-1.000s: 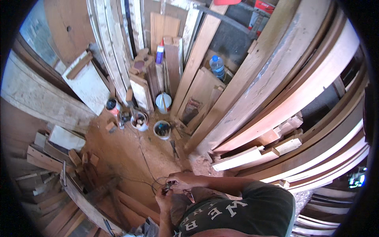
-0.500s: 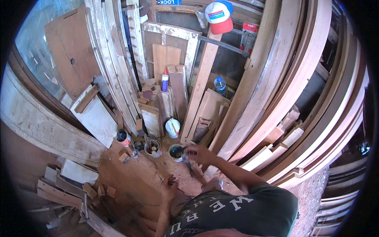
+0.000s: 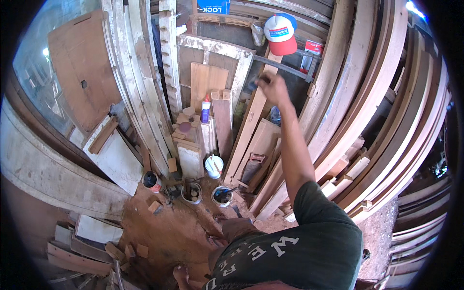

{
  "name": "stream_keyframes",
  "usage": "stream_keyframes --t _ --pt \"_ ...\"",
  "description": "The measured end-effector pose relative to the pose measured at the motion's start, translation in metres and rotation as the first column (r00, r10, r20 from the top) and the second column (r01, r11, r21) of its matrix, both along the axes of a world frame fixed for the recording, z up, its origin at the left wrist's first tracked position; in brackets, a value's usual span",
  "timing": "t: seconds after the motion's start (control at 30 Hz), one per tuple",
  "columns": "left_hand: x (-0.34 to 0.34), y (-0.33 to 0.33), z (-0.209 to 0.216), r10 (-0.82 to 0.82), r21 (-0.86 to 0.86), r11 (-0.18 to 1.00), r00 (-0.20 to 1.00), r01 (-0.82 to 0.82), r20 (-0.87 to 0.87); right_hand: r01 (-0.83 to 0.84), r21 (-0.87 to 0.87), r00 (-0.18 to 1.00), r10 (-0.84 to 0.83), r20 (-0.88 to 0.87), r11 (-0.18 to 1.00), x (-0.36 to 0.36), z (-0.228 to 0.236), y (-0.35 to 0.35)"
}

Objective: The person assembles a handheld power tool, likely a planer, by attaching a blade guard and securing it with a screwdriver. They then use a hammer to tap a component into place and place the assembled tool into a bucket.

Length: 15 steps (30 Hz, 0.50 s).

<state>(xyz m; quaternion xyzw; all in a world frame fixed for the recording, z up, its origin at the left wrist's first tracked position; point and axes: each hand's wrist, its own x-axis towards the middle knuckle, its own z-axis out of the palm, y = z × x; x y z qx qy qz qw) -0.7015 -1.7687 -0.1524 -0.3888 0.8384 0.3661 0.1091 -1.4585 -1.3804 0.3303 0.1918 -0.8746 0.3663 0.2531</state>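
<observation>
My right hand (image 3: 271, 88) is raised at the end of an outstretched arm, in front of a tall leaning plank (image 3: 253, 113) and below a cap (image 3: 282, 36) in white, blue and red. Its fingers are curled closed. A blurred greyish patch shows beside the fingertips, too smeared to name. Just below the hand, a clear plastic bottle (image 3: 275, 115) is partly covered by the forearm. Low at the bottom edge, what appears to be my left hand (image 3: 181, 276) hangs near the floor, its fingers too unclear to read.
A white bucket (image 3: 213, 166), a tub of dark tools (image 3: 222, 196) and another tub (image 3: 192, 192) stand on the dusty floor. A handsaw (image 3: 252, 166) leans among boards. A glue bottle (image 3: 205, 110) sits on stacked wood blocks. Long timbers (image 3: 333, 96) line the right side.
My right hand has gone from over the tub of tools up to the leaning plank under the cap. My left hand has dropped toward the lower edge. The view has shifted slightly.
</observation>
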Motion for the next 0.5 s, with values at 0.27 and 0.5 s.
stream_keyframes --t 0.27,0.5 --pt "-0.092 0.056 -0.005 -0.071 0.312 0.949 0.937 -0.043 0.343 0.238 0.188 0.942 -0.179 -0.283 0.953 -0.188 0.125 0.027" --pt "-0.174 0.044 0.007 -0.05 0.337 0.938 0.932 -0.079 0.358 0.405 0.492 0.899 -0.238 -0.368 0.77 -0.291 0.168 0.022"
